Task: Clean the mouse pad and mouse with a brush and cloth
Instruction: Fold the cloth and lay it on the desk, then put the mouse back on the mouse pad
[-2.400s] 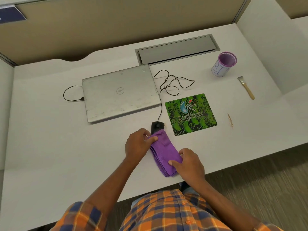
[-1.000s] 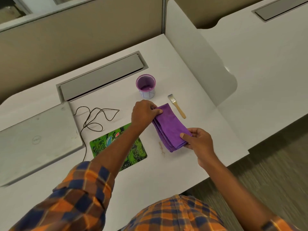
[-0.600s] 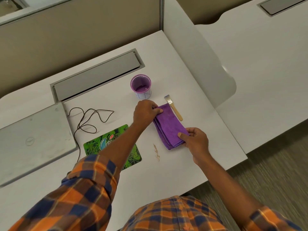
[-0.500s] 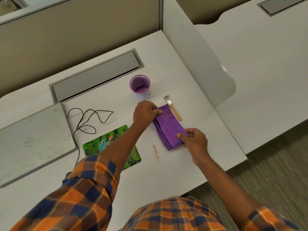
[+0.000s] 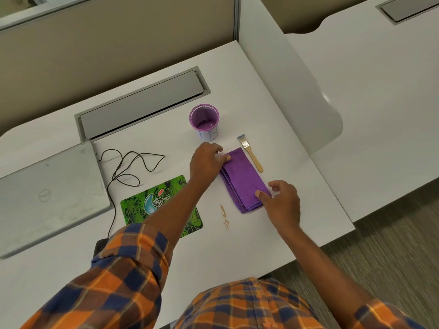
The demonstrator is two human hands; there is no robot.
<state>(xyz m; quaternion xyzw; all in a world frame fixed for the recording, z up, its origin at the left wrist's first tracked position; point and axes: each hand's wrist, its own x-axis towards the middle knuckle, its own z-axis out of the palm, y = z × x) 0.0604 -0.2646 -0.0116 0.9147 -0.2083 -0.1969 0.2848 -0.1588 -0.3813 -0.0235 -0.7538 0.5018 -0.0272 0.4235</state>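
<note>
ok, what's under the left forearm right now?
The green mouse pad lies under the forearm, which covers a strip across it. A dark edge of the mouse shows beside the sleeve, where the cable ends; the rest is hidden.

A: Can you see the mouse [image 5: 98, 245]?
B: Only a dark edge; the left sleeve [image 5: 133, 262] covers the rest, and the forearm [image 5: 175, 207] crosses the near right part of the mouse pad [image 5: 152, 205].
A: And the laptop [image 5: 52, 198]?
B: Its left side is cut by the picture's edge.
A: Does the left hand [image 5: 205, 162] pinch the cloth [image 5: 244, 181]?
B: I cannot tell; the ends of its fingers [image 5: 213, 148] are hidden under the hand. The writing on the cup [image 5: 207, 135] is too small to read.
</note>
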